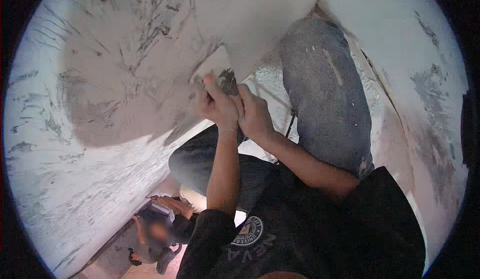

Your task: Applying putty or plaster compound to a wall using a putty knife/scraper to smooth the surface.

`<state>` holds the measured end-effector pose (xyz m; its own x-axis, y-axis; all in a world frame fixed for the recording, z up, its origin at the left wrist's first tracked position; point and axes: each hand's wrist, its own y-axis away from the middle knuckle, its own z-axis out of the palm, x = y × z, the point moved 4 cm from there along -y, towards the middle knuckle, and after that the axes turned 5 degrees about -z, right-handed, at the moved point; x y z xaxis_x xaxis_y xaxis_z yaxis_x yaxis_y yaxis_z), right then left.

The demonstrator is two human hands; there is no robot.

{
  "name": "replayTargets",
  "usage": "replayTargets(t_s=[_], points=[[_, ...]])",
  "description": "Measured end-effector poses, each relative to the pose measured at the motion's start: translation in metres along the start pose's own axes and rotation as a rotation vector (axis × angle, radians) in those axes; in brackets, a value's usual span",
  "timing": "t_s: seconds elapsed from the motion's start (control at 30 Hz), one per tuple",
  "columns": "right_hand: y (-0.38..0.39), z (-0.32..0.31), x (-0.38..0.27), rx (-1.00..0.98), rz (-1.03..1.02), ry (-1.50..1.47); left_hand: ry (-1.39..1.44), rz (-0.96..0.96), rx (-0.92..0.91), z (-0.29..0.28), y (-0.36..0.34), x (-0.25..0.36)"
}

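Grasping a scraper (219, 66) in a joint grip of left hand (218, 104) and right hand (255, 115), apparently smoothing the smeared wall (105, 99); next, probably needing even pressure.

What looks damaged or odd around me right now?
The pale wall on the left has uneven dark streaks and blotches, and a thin dark line, possibly a crack, runs along the surface on the right. Your right trouser leg has whitish smears.
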<state>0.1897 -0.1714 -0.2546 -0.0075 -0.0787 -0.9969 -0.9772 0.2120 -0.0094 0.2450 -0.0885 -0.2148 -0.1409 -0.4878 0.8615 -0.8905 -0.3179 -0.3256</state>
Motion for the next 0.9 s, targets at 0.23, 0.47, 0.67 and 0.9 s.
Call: replayTargets(t_s=[0.23, 0.47, 0.67, 0.9], points=[[-0.011, -0.007, -0.015, -0.013, 0.011, -0.066, -0.001, -0.043, 0.032, 0.009, -0.010, 0.017], [0.004, -0.004, -0.002, -0.045, 0.038, -0.003, 0.009, -0.077, -0.038, 0.001, 0.006, 0.002], [-0.007, -0.009, -0.012, -0.001, 0.033, -0.028, 0.009, -0.026, 0.012, 0.012, -0.008, 0.006], [-0.001, 0.009, -0.005, -0.061, 0.016, -0.024, -0.058, 0.066, -0.023, -0.008, -0.004, -0.002]])
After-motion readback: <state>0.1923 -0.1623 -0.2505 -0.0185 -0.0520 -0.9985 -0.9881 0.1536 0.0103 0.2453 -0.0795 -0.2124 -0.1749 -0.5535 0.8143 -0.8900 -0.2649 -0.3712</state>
